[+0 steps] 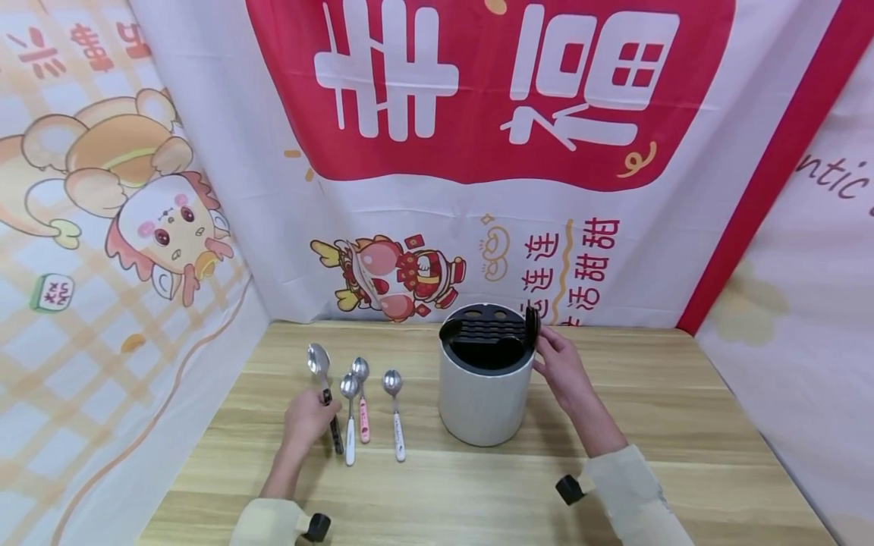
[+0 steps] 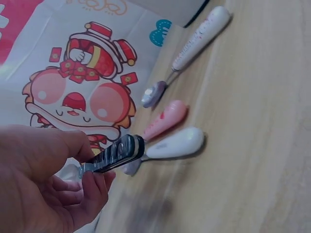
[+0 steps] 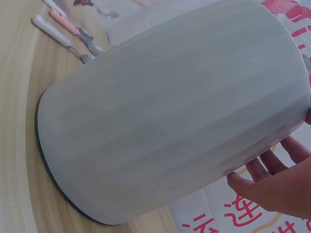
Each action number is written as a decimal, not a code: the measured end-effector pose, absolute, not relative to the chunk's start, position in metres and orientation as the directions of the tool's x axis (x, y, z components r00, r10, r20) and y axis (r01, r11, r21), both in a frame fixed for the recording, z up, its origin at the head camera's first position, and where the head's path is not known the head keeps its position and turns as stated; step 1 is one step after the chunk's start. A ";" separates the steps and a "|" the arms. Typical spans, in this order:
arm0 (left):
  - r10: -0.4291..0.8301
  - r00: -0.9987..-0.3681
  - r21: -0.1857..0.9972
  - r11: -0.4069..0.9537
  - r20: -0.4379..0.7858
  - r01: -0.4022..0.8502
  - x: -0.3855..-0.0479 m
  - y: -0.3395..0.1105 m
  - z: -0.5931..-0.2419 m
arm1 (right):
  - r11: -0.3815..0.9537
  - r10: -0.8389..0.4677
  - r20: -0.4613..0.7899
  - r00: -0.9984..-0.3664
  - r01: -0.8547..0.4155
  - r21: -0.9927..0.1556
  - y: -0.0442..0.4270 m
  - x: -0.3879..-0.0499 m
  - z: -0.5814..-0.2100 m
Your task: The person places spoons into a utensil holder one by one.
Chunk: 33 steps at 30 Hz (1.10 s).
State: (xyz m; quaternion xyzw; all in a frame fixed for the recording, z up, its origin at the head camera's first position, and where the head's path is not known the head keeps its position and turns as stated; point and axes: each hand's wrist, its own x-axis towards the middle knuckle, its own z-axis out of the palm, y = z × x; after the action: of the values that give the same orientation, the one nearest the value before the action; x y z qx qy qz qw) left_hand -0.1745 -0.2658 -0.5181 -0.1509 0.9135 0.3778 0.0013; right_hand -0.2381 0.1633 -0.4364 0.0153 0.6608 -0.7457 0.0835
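Observation:
My left hand (image 1: 309, 417) (image 2: 53, 174) pinches a metal spoon (image 1: 318, 359) by its black handle (image 2: 116, 154); the spoon may be doubled. Just right of it lie a white-handled spoon (image 1: 350, 440) (image 2: 177, 143), a pink-handled spoon (image 1: 364, 421) (image 2: 167, 118) and another white-handled spoon (image 1: 399, 436) (image 2: 201, 39). A white cylindrical holder (image 1: 481, 406) (image 3: 165, 111) with a black slotted top stands upright. Against its right side near the rim rest the fingertips of my right hand (image 1: 565, 373) (image 3: 277, 182), beside dark rounded pieces (image 1: 532, 327) standing at the rim.
The wooden table (image 1: 464, 500) meets a printed cloth backdrop (image 1: 410, 205) behind the holder. More printed cloth hangs along the left and right sides. Black pieces (image 1: 569, 489) are attached near both light sleeves (image 1: 631, 485).

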 end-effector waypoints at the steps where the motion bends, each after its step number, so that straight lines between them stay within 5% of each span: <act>1: -0.275 -0.956 0.690 0.672 -0.104 -0.269 -0.174 -0.265 -0.515 | -0.113 -0.104 -0.133 -0.986 0.145 -0.983 0.163 -0.238 -0.436; 33: -0.187 -0.955 0.695 0.719 0.230 0.026 -0.151 -0.204 -0.429 | -0.117 -0.106 -0.166 -0.980 0.178 -0.977 0.166 -0.239 -0.434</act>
State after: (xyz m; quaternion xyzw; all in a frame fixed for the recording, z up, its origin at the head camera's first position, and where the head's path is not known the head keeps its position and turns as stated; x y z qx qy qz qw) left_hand -0.1510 -0.2039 -0.4286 -0.0440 0.9159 0.3724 -0.1433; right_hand -0.2391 0.1662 -0.4344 0.0274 0.6575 -0.7470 0.0952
